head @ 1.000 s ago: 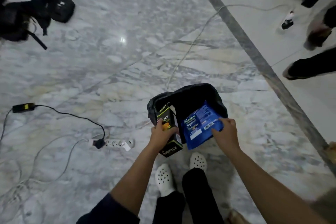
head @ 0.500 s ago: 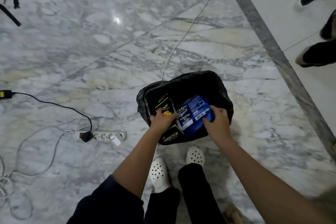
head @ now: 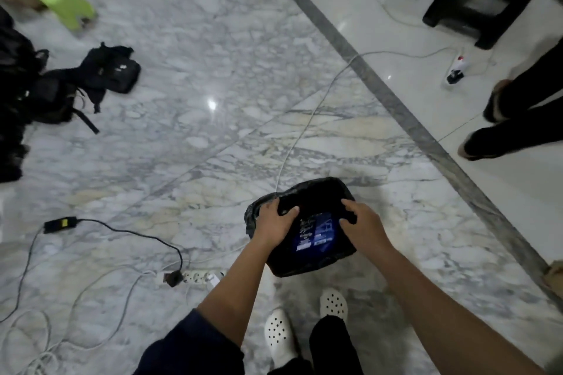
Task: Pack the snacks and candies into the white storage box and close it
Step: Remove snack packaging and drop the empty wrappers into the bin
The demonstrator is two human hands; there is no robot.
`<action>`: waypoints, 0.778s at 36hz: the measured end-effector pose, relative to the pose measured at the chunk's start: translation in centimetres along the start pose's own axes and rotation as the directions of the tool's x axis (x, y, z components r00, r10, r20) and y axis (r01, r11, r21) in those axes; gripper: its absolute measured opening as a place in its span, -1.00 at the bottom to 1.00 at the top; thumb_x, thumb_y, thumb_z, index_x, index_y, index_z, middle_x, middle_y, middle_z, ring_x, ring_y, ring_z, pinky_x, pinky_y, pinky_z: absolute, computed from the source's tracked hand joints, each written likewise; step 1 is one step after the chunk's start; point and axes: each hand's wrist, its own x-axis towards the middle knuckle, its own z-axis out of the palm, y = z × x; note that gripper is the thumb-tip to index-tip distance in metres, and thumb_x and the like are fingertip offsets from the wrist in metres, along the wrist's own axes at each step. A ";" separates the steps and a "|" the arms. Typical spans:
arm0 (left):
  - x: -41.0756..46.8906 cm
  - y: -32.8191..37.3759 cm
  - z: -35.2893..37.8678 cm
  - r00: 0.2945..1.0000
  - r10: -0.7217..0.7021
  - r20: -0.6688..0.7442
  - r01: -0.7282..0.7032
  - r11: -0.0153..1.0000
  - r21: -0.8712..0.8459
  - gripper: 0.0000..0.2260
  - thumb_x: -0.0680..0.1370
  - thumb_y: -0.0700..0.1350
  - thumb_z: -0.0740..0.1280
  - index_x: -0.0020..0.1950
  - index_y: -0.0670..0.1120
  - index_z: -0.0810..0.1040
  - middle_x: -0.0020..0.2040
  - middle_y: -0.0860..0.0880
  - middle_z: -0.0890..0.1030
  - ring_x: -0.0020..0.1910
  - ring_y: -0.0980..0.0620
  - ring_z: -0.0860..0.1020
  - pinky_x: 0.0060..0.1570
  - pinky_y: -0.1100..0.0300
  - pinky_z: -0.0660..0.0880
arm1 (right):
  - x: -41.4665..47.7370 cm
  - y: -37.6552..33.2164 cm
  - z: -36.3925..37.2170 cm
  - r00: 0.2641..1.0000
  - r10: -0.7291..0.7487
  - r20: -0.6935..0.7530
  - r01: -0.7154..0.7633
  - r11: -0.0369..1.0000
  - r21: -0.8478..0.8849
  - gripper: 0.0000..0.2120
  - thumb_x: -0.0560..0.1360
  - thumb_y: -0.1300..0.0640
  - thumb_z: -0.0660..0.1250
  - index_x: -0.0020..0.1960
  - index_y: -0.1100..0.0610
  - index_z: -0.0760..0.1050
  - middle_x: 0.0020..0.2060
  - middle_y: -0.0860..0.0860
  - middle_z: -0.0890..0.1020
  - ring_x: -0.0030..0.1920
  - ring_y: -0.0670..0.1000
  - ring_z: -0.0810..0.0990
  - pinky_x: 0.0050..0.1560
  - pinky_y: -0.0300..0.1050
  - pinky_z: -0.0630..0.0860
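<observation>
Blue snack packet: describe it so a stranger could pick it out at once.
On the marble floor, just beyond the white clogs, the left hand and the right hand grip a black bag. Inside it, between them, lies the blue snack packet, the only blue thing there.

L hand [head: 275, 224] & R hand [head: 364, 227] out front, fingers curled, prob. gripping bag [head: 316, 192].
</observation>
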 end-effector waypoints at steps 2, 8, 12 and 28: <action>-3.2 3.6 -1.7 0.998 0.068 -0.012 -0.067 0.996 0.063 -0.19 0.37 0.41 0.26 0.45 -0.09 0.28 0.45 -0.15 0.30 0.37 -0.15 0.35 0.34 -0.09 0.34 | -1.4 -2.0 -2.7 0.999 -0.036 -0.017 0.036 0.999 -0.006 -0.55 0.56 0.17 0.23 0.43 0.11 0.28 0.40 0.08 0.36 0.38 0.08 0.34 0.34 -0.06 0.32; -13.5 14.5 -5.6 0.942 0.334 -0.040 -0.322 0.930 0.177 -0.38 0.54 0.14 0.26 0.50 -0.10 0.17 0.50 -0.12 0.16 0.46 -0.09 0.18 0.44 0.02 0.16 | -6.6 -7.6 -12.2 0.983 -0.131 -0.127 0.134 0.991 0.017 -0.55 0.55 0.21 0.22 0.43 0.12 0.29 0.39 0.12 0.34 0.37 0.08 0.33 0.29 -0.18 0.27; -18.7 20.6 -6.7 0.864 0.498 -0.075 -0.454 0.835 0.310 -0.39 0.54 0.17 0.23 0.49 -0.09 0.18 0.50 -0.10 0.18 0.47 -0.09 0.18 0.43 0.03 0.18 | -10.7 -10.0 -18.3 0.947 -0.201 -0.251 0.199 0.979 -0.033 -0.54 0.55 0.21 0.23 0.43 0.14 0.27 0.38 0.13 0.35 0.37 0.08 0.32 0.31 -0.24 0.21; -31.9 30.6 -3.3 0.421 0.858 0.293 -0.827 0.231 0.512 -0.45 0.55 0.13 0.22 0.48 -0.06 0.20 0.50 -0.06 0.19 0.48 -0.03 0.11 0.42 0.10 0.13 | -28.9 -10.2 -27.0 0.686 0.011 -0.727 0.078 0.993 0.088 -0.53 0.53 0.22 0.23 0.43 0.12 0.28 0.33 0.12 0.39 0.33 0.09 0.37 0.30 -0.13 0.31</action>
